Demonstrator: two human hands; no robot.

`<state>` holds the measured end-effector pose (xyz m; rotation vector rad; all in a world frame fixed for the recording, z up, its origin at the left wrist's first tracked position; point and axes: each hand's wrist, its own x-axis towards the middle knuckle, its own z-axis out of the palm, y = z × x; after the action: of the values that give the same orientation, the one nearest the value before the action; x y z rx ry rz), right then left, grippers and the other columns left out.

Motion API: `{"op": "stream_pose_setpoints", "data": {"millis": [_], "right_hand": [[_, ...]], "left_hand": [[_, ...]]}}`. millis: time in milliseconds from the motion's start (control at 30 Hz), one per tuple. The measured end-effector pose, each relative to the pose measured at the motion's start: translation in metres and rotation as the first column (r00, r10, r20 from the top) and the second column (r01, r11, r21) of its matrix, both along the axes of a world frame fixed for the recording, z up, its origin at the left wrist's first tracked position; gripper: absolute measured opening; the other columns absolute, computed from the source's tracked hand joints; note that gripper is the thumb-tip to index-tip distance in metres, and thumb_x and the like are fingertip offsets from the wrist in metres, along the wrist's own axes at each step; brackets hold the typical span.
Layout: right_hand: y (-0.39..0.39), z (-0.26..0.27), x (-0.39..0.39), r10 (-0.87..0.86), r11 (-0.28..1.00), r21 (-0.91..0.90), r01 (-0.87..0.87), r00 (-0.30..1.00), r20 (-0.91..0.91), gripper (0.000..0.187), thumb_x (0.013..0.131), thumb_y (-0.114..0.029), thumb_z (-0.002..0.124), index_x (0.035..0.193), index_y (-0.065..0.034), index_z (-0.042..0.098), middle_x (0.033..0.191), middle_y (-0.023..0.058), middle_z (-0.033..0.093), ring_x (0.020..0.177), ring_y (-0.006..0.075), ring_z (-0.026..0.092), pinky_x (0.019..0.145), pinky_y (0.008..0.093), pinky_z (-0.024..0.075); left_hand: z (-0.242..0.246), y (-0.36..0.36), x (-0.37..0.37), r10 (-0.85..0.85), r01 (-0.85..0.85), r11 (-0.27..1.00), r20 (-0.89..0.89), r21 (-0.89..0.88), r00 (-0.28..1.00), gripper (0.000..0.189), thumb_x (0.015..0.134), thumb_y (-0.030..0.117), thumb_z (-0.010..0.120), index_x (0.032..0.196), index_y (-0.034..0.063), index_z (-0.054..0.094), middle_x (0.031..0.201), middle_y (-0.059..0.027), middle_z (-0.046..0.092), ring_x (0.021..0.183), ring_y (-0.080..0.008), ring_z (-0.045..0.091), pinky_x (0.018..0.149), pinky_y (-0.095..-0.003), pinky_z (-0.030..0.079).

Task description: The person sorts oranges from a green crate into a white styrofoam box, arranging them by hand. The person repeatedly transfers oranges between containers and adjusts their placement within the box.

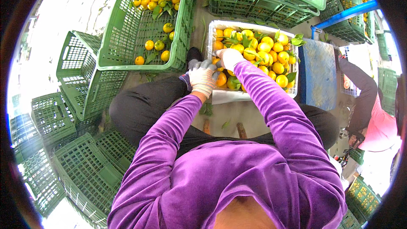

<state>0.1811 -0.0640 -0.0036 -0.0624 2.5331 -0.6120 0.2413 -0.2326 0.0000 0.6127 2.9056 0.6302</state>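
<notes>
Both hands wear pale knit gloves with grey fingertips. My left hand (203,75) lies at the left rim of a white plastic crate (250,25), fingers pointing over its edge; whether it grips anything is unclear. My right hand (229,58) is inside the same crate near that side, its fingers down among the fruit and partly hidden. The crate is filled with orange citrus fruits (264,47), some bearing green leaves (297,40). A white sheet (231,96) hangs out along the near side of the crate.
A large green crate (105,60) with loose citrus stands at the left, more crates (76,79) beside and behind it. Fruit-filled green crates (264,3) stand beyond the white one. A blue platform (319,73) and blue bar (346,14) are at the right, with another person (378,127) farther right.
</notes>
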Motion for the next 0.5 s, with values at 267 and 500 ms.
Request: {"op": "stream_pose_setpoints", "data": {"millis": [267, 500], "right_hand": [[0.078, 0.039, -0.004, 0.000, 1.000, -0.022, -0.016, 0.817, -0.577, 0.027, 0.090, -0.015, 0.052, 0.112, -0.0172, 0.067, 0.105, 0.0136, 0.068, 0.098, 0.0309, 0.066, 0.081, 0.0440, 0.0536], [0.040, 0.033, -0.005, 0.317, 0.835, 0.539, -0.110, 0.897, -0.308, 0.039, 0.083, -0.017, 0.069, 0.122, -0.0184, 0.065, 0.110, 0.0132, 0.058, 0.102, 0.0306, 0.062, 0.082, 0.0442, 0.0535]], "left_hand": [[-0.030, -0.001, -0.017, -0.045, 0.042, 0.998, -0.091, -0.042, 0.995, 0.050, 0.083, 0.048, 0.069, 0.126, 0.0221, 0.063, 0.139, -0.0081, 0.054, 0.125, -0.0377, 0.050, 0.104, -0.0495, 0.040], [-0.026, 0.000, -0.019, 0.019, -0.019, 1.000, -0.006, 0.012, 1.000, 0.048, 0.081, 0.046, 0.072, 0.124, 0.0241, 0.067, 0.140, -0.0124, 0.051, 0.127, -0.0373, 0.049, 0.105, -0.0482, 0.040]]}}
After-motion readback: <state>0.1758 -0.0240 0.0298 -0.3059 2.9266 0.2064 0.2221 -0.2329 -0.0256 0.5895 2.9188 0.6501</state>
